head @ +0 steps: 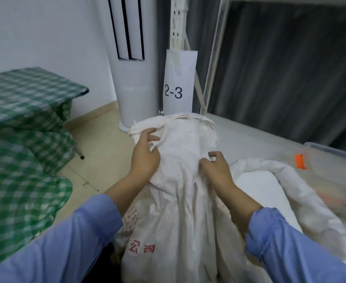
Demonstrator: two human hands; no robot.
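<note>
View from a head camera, looking down at two hands in blue sleeves working on a white woven sack point(180, 201) with red print. The sack stands directly in front of the person. Its long axis runs from their body away and upward, with the rolled open mouth at the far end. The left hand point(145, 154) grips a bunch of fabric on the sack's left side, nearer the mouth. The right hand point(217, 170) pinches a fold slightly lower on the right. The hands are apart, with the sack's middle between them.

A white quilt point(274, 180) lies just beside the sack on the right, on a pale bed platform point(249, 135). A clear plastic box point(331, 160) sits beyond it. Bare floor point(100, 152) opens to the left, before green checked cloth point(25, 160). A tall white air conditioner point(131, 88) and a paper sign point(178, 84) reading "2-3" stand behind the mouth.
</note>
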